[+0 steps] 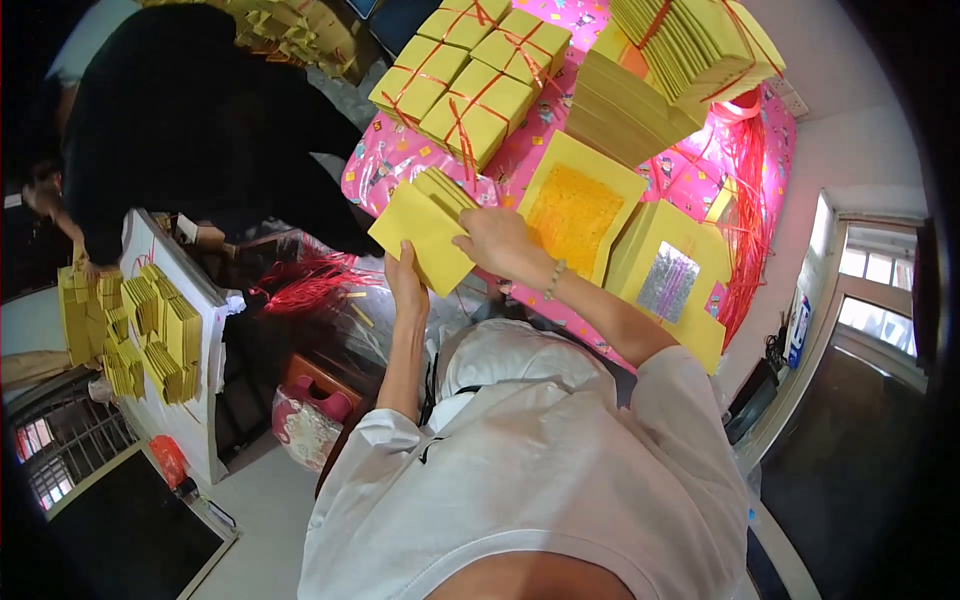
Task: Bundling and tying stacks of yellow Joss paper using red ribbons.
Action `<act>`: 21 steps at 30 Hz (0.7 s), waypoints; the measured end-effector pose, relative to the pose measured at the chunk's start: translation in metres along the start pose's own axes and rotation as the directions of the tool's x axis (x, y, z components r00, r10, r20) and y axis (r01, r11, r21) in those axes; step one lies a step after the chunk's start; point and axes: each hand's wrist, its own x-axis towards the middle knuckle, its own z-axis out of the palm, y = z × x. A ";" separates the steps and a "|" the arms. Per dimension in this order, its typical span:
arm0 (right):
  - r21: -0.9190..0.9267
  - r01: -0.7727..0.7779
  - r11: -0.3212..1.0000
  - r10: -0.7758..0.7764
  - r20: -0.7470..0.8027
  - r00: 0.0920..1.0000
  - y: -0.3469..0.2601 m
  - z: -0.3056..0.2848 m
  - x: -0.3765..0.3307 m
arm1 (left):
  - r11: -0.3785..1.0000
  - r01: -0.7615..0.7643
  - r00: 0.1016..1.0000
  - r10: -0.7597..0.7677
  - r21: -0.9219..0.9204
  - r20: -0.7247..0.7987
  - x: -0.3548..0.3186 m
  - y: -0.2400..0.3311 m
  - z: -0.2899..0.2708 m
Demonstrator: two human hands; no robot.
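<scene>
Two bare hands are meeting at one yellow paper stack [422, 238] in the head view. Your left hand [407, 283] is gripping it from the near side, the thumb lying across its front face. Your right hand [502, 243] is touching the stack's right side with bent fingers; you cannot tell from here whether they are closing on it. So the stack is sitting between your hands, tilted, just off the near left edge of the pink tablecloth [362, 170].

Just beyond your right hand, a yellow sheet with an orange patch [580, 215] is lying open, and your right forearm is reaching past its near edge. Farther off, string-tied yellow bundles [480, 95] are standing on the cloth, while red strings [745, 200] are hanging well to the right.
</scene>
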 end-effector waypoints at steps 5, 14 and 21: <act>-0.246 -0.056 0.968 0.093 0.142 0.985 0.016 0.019 0.039 | 0.962 -0.071 0.997 0.074 0.263 -0.002 0.033 -0.021 -0.007; -0.437 -0.101 0.894 0.156 0.092 0.983 0.036 0.051 0.056 | 0.948 -0.028 0.997 0.050 0.316 -0.062 0.055 -0.053 -0.016; -0.442 -0.147 0.885 0.231 0.143 0.962 0.035 0.049 0.063 | 0.831 -0.042 0.980 0.142 0.555 -0.139 0.064 -0.060 -0.017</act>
